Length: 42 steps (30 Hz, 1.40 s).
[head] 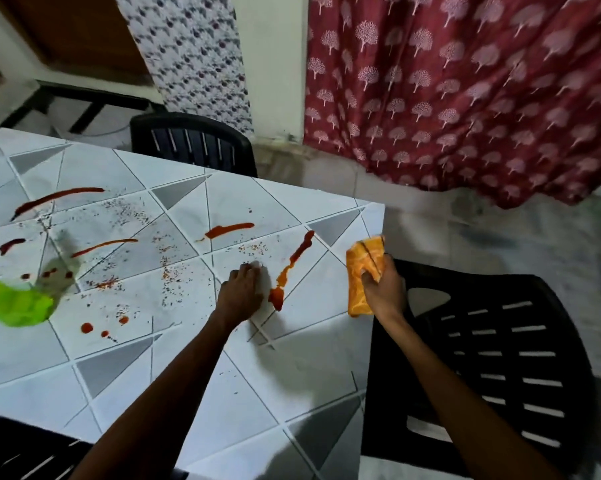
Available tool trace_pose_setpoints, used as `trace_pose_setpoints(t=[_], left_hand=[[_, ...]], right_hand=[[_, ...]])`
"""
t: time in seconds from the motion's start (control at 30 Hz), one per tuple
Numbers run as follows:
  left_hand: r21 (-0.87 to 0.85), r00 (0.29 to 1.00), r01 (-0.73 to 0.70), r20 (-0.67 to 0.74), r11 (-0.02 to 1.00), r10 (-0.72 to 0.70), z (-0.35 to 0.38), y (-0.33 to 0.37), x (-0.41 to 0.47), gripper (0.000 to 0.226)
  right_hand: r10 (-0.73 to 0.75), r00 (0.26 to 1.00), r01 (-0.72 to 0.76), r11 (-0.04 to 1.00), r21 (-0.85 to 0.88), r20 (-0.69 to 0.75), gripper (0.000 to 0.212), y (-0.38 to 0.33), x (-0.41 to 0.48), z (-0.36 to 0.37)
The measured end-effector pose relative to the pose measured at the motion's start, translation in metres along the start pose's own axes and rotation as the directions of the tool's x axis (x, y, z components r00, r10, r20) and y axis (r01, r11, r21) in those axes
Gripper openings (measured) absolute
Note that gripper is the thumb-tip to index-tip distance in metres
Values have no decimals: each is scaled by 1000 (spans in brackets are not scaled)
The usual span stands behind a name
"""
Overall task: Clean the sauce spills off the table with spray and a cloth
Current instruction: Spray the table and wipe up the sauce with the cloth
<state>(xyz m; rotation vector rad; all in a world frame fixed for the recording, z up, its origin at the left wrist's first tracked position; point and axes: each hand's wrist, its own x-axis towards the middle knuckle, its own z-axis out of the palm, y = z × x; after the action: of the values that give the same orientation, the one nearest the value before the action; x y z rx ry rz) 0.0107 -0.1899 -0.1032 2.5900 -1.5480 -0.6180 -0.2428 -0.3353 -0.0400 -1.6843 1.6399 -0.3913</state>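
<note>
Cloth (361, 261) in the curled right hand (386, 292)

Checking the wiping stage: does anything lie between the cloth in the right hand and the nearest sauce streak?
Nothing visible does. The orange cloth, gripped by the right hand at the table edge, has only bare tabletop between it and the long sauce streak. The left hand rests on the streak's far side.

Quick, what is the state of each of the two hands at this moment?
Left hand: open, resting on the table, holding nothing.
Right hand: closed, gripping the cloth.
</note>
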Motion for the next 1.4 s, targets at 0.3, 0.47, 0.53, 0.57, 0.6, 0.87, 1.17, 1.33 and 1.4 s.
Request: trace_pose_setpoints(t=[0.3, 0.47, 0.53, 0.57, 0.6, 0.87, 1.17, 1.33, 1.4], left_hand=[[-5, 996, -30, -84, 1000, 29, -13, -21, 24, 43], [-16, 993, -3, -115, 1000, 1, -25, -52, 40, 58], [-54, 989, -7, -147, 999, -1, -26, -65, 38, 61], [-76, 987, -3, -159, 997, -10, -27, -75, 36, 62], [-92, 986, 5, -167, 996, -20, -27, -83, 34, 64], [-136, 974, -30, -226, 990, -2, -29, -156, 17, 67], [-138, 968, 6, -246, 990, -41, -36, -200, 7, 67], [-142, 969, 35, -238, 989, -69, -39, -216, 14, 69], [-172, 970, 58, -221, 983, -96, -39, -219, 15, 71]], right_hand=[[-67, 997, 56, 979, -193, -48, 54, -23, 75, 29], [-81, 995, 88, 990, -108, 65, 58, -65, 93, 87], [-121, 987, 132, 986, -103, 106, 60, -87, 87, 113], [-154, 979, 169, 980, -103, 134, 61, -99, 81, 130], [-187, 968, 206, 973, -102, 169, 64, -110, 73, 146], [-328, 886, 324, 944, 70, 326, 61, -165, -8, 249], [-314, 910, 301, 949, 91, 271, 51, -173, -21, 243], [-333, 936, 338, 941, -21, 110, 46, -178, 20, 191], [-353, 935, 355, 928, -116, 44, 34, -176, 45, 180]])
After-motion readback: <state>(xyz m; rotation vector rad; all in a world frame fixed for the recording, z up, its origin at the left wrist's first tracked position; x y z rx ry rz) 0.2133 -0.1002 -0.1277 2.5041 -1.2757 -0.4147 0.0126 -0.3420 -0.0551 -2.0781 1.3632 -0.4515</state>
